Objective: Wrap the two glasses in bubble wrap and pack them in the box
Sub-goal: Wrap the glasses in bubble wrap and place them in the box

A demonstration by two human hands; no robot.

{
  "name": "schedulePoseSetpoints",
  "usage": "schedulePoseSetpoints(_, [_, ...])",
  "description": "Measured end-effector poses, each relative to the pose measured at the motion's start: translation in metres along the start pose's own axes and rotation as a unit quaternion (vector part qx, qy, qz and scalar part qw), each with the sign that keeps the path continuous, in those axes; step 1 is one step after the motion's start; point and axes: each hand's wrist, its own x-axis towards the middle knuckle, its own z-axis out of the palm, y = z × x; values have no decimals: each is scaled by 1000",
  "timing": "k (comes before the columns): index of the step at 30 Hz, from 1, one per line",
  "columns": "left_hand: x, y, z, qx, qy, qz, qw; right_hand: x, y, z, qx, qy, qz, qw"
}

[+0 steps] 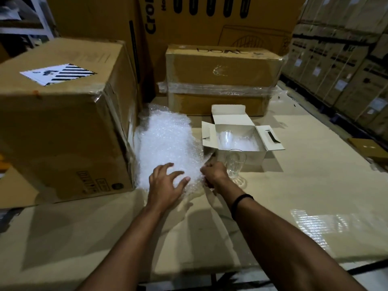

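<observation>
A sheet of bubble wrap lies spread on the cardboard surface between a big carton and a small white box. The box stands open with its flaps out; inside it sits one glass beside some bubble wrap. A second clear glass stands upright in front of the box, just right of my right hand. My left hand rests flat with spread fingers on the wrap's near end. My right hand pinches the wrap's right edge, which is lifted a little.
A large brown carton stands close on the left, touching the wrap. A taped carton sits behind the white box, taller cartons behind it. Stacked boxes line the right side. A small brown box lies far right.
</observation>
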Motion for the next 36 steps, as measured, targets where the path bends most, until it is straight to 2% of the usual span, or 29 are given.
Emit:
schedulePoseSetpoints(2, [15, -11, -6, -16, -10, -18, 1000, -1, 4, -2, 19, -12, -26, 999])
schedulePoseSetpoints(7, [54, -34, -10, -76, -167, -107, 977, -14, 11, -13, 65, -17, -99, 993])
schedulePoseSetpoints(10, [67, -40, -7, -59, -208, -146, 965, -20, 16, -20, 65, -7, -112, 992])
schedulePoseSetpoints(13, [74, -38, -3, 19, -184, -148, 972, -27, 22, -29, 47, 20, -101, 994])
schedulePoseSetpoints(15, [74, -35, -4, 80, -188, -135, 970, -35, 26, -37, 44, 6, -86, 995])
schedulePoseSetpoints(18, [71, -36, -4, 115, -217, -117, 962, -46, 37, -55, 26, -21, -124, 992])
schedulePoseSetpoints(20, [70, -38, -4, 113, -204, -123, 965, -50, 45, -71, 12, -36, -143, 989])
schedulePoseSetpoints(23, [59, -26, 0, 41, -91, -101, 990, -48, 59, -96, -52, -66, -132, 988])
schedulePoseSetpoints(25, [38, -6, 3, -30, -30, -22, 999, -44, 65, -112, -105, -81, -117, 984])
schedulePoseSetpoints(26, [24, 6, 6, -45, -39, 39, 997, -42, 66, -119, -140, -88, -110, 980])
schedulePoseSetpoints(29, [-17, 33, 17, 20, -198, 197, 960, -33, 61, -137, -308, -106, -106, 940])
schedulePoseSetpoints(31, [-28, 40, 28, 85, -253, 233, 935, -28, 55, -142, -414, -89, -119, 898])
schedulePoseSetpoints(34, [-33, 53, 34, 156, -246, 225, 930, -44, 54, -137, -558, 54, -143, 816])
schedulePoseSetpoints(36, [-36, 65, 33, 186, -224, 208, 934, -67, 58, -126, -530, 156, -209, 807])
